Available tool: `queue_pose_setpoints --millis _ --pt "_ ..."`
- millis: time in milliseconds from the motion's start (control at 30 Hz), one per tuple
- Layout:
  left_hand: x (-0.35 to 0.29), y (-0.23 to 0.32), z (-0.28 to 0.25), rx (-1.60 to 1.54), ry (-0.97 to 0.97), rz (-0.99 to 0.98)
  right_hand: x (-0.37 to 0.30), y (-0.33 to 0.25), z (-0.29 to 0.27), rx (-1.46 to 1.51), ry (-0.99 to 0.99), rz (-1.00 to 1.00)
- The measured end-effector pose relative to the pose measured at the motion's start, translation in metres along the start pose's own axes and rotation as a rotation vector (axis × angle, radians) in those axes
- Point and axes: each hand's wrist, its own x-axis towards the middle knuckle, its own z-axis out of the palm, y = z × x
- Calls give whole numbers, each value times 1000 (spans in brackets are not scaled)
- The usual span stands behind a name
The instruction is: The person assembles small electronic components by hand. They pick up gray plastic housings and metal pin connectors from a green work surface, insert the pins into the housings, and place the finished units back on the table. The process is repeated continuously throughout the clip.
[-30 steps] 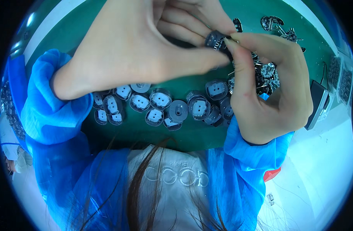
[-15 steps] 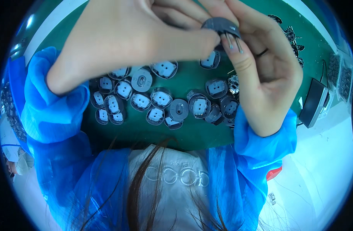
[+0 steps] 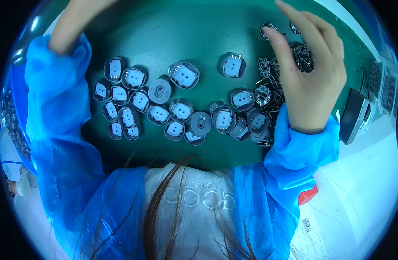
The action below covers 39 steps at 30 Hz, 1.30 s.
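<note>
My left hand (image 3: 79, 19) reaches past the top left edge; only its wrist and a bit of the back show, so its fingers are hidden. On the right, my right hand (image 3: 311, 65) is open above a pile of small dark metal parts (image 3: 303, 56), its fingers stretched apart. The thumb tip overlaps a small round metal part (image 3: 267, 31); whether they touch I cannot tell. Several grey round plug housings with pale inner faces lie about the table, including a lone housing (image 3: 232, 66) left of the right hand and a larger housing (image 3: 183, 74) in the middle.
The table top (image 3: 147, 34) is green. Two grey discs, one (image 3: 160, 90) mid-left and another disc (image 3: 201, 124) nearer me, lie face up among the housings. At the right edge stands a black box-like device (image 3: 354, 115) with a cable, beside clear trays (image 3: 383, 86) of parts.
Both hands have parted. The grey plug housing with metal pins they held is no longer visible. My left hand has gone up and left; my right hand has opened over the metal parts.
</note>
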Motion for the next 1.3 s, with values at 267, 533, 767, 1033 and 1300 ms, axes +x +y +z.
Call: queue_pose_setpoints --millis 267,533,767,1033,1300 --pt "-22 108 4 -244 -471 -160 -5 -5 0 118 -123 79" --pt "-19 94 -2 -224 -566 -216 -3 -13 -13 592 -220 215" --pt "-16 89 -6 -444 -523 -311 -5 -21 -3 645 -197 185" --pt "-17 91 -6 -781 -344 -553 -9 -17 -5 543 -67 60" --pt "-18 93 -8 -874 -397 -576 -19 -13 3 719 28 224"
